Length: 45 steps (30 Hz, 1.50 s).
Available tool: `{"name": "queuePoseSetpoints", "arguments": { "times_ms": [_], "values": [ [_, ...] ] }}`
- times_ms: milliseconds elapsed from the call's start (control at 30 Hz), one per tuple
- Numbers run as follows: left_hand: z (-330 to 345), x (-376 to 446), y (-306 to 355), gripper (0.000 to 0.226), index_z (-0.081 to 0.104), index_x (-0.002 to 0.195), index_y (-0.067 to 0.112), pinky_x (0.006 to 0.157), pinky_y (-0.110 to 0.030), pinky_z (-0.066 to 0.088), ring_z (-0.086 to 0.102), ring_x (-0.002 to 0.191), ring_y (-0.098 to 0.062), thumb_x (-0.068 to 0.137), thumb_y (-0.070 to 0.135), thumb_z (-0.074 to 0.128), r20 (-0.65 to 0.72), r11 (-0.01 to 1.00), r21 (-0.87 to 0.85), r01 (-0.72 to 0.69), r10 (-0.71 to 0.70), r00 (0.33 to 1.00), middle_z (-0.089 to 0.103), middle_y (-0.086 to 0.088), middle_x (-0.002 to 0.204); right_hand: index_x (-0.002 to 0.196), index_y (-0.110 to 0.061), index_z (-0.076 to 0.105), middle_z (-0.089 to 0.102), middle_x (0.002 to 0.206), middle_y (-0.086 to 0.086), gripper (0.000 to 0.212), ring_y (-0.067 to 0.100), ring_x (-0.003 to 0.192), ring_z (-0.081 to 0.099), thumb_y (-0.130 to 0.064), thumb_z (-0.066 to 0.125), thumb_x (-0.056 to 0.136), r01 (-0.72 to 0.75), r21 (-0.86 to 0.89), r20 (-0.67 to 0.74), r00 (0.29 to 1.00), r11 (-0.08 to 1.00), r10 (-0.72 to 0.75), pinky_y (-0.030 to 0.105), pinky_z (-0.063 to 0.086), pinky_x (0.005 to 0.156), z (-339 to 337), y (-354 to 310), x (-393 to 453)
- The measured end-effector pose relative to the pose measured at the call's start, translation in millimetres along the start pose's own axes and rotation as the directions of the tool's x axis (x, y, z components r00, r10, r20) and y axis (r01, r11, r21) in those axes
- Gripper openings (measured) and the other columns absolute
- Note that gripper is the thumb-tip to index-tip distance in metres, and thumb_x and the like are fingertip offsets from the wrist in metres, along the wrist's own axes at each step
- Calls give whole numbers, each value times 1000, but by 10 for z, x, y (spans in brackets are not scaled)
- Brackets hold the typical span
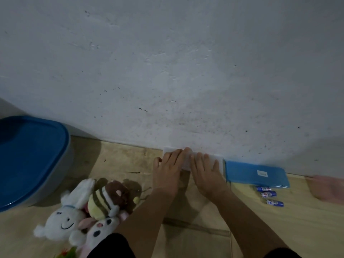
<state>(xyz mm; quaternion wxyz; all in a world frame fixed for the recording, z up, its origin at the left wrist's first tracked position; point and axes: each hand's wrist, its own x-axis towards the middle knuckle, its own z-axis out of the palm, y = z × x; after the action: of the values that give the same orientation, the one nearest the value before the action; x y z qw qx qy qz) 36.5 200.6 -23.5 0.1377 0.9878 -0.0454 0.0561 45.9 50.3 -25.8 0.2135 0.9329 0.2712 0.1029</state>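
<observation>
Currently on the floor (251, 216), pushed up against the foot of the wall (167, 71): one flat white case (186, 162), rectangular, lying on its broad face.

Hands: the left hand (166, 171) and right hand (205, 173) both lie on top of the flat white case, fingers stretched out flat rather than curled. The left thumb sits at the case's left end. Neither hand is pinching or wrapping it.

Handling, judged from its look: thin and probably light. Its material cannot be told, so it may be stiff plastic or a softer packet. A smooth face lying flat gives the fingers no purchase from above, and the wall blocks the far edge. Best hold: slide it toward the body first, then take it by the two short ends or lift the near long edge with the fingertips. It is likely to skate on the smooth floor if pressed at an angle.

Adjacent: a blue case (256, 174) with a small label, just beside it on the right. Three small blue tubes (268, 194) lie near that. A heap of plush toys (89, 211) and a blue-lidded tub (31, 157) are on the left.
</observation>
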Motion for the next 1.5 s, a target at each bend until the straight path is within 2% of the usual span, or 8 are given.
{"name": "queuePoseSetpoints", "arguments": {
  "times_ms": [367,600,667,767,867,1033,1233,1500],
  "values": [
    [-30,-66,90,84,52,131,32,81,-58,44,51,122,-28,56,10,84,-148,988,104,116,-100,984,54,-4,135,116,-7,60,65,105,15,57,31,86,65,-27,78,65,39,164,-123,992,986,-19,43,57,70,-63,223,27],
    [-118,-56,168,92,50,133,31,76,-51,48,48,108,-26,50,7,82,-245,970,208,122,-69,967,54,-7,121,110,-17,64,69,102,9,59,27,94,65,-36,84,58,-122,292,-190,965,948,183,40,52,81,-169,368,179],
    [-140,-49,168,95,39,141,28,83,-53,46,53,115,-26,56,12,80,-167,965,227,134,-97,981,56,-6,128,111,-17,63,68,104,10,58,28,93,65,-34,83,60,-140,311,-197,958,940,208,39,52,79,-165,386,183],
    [-75,-72,146,103,-22,143,29,103,-54,23,20,140,-22,80,19,58,-42,965,222,138,-132,990,16,0,156,115,-16,56,66,106,11,49,27,92,64,-34,71,72,-69,342,-284,943,937,173,38,51,78,-113,359,66],
    [-33,-84,134,104,-43,131,28,106,-52,12,1,144,-20,86,20,50,-20,958,235,162,-162,987,-6,4,157,115,-16,54,65,107,9,36,27,96,64,-37,55,86,27,424,-233,969,905,80,39,52,82,-34,211,-102],
    [-70,-81,148,106,-47,128,27,106,-52,9,-7,144,-19,86,19,50,5,956,244,164,-171,985,-13,7,156,147,-19,15,28,152,9,62,26,141,24,-44,36,96,-94,621,144,990,779,5,43,13,116,77,8,-192],
    [-80,-108,116,107,-45,129,26,105,-53,8,-13,143,-19,85,19,52,37,955,261,139,-154,987,-20,8,154,118,-16,61,70,105,4,61,21,96,68,-45,77,67,22,531,-87,996,847,28,37,54,83,37,26,-284],
    [-53,-108,69,110,-45,130,28,105,-54,4,-26,138,-20,87,29,55,77,954,264,141,-166,983,-29,8,151,137,-17,40,58,113,10,57,26,102,55,-48,48,90,-99,599,60,995,795,78,40,45,92,34,-67,-157]
  ]
}}
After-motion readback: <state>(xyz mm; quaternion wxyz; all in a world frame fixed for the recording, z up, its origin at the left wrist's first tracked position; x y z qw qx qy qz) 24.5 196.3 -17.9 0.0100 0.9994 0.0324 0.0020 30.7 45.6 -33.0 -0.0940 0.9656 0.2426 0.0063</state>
